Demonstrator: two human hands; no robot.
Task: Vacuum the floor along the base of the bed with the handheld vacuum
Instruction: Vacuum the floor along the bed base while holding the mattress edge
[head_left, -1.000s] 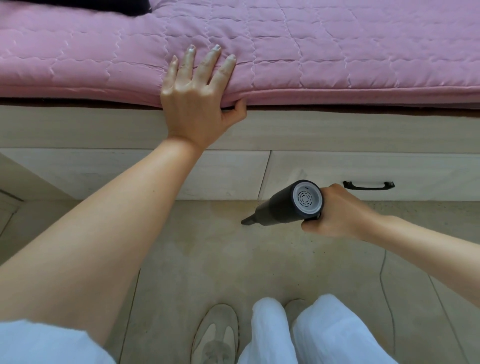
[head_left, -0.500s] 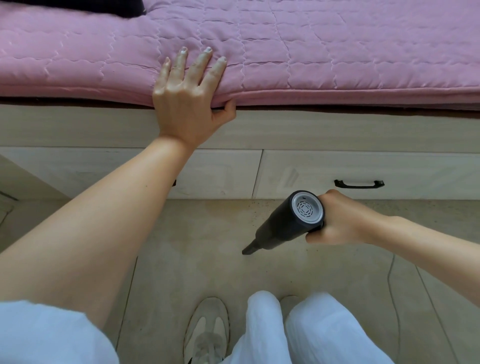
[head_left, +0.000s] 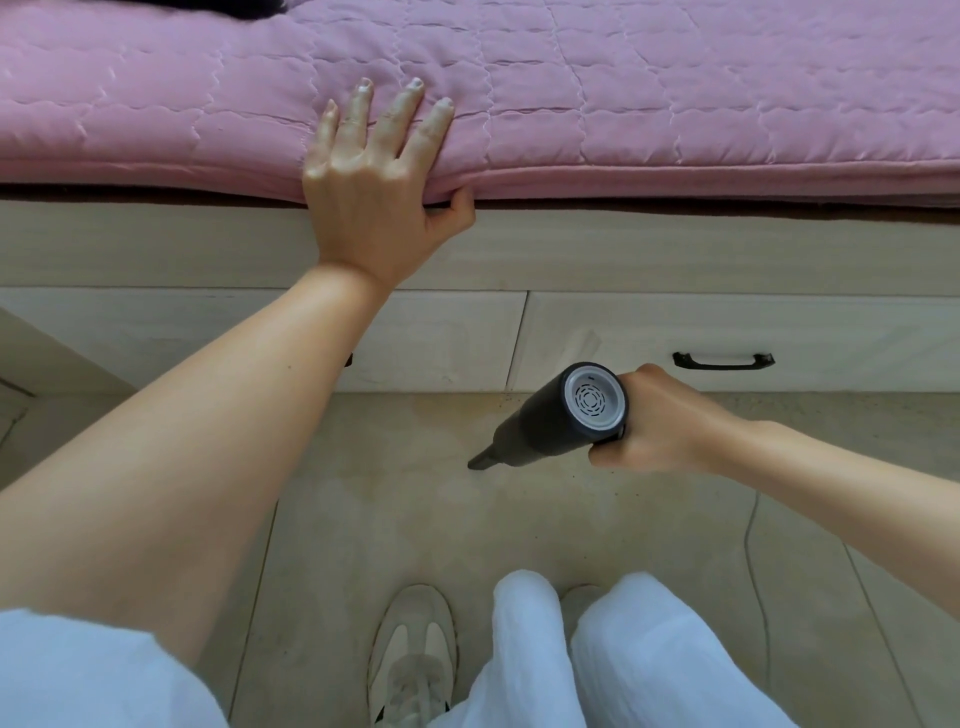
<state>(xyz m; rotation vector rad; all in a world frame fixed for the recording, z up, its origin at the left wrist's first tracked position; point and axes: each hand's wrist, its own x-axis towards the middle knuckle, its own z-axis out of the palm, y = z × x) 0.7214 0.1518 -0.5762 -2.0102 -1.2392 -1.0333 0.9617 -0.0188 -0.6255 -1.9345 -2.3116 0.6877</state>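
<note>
- While the left hand (head_left: 371, 208) rests on the edge of the bed at upper centre of the frame, its four fingers (head_left: 358, 111) lie straight and spread on the pink quilted cover (head_left: 675, 93), and its thumb hooks under the cover's folded edge.
- At centre right, the right hand (head_left: 660, 428) has its grip clamped round the rear of the handheld vacuum (head_left: 561, 418), fingers curled about the body beside the end cap.
- That vacuum is a dark cylinder with a pale grey vented end cap facing the camera; it slants down toward lower left, and its narrow nozzle (head_left: 480, 460) sits low at the floor (head_left: 363, 519), whether touching it I cannot tell.
- Its nozzle tip is near the base of the bed frame (head_left: 208, 249), just in front of the seam between two pale wood drawers.
- One black drawer handle (head_left: 723, 360) shows at right, just above the right hand.
- Small dark specks dot the beige floor tiles near the drawer fronts.
- Along the bottom of the frame appear white trouser legs (head_left: 649, 660) and a pale shoe (head_left: 413, 649); a thin cord (head_left: 750, 545) lies on the floor at lower right.
</note>
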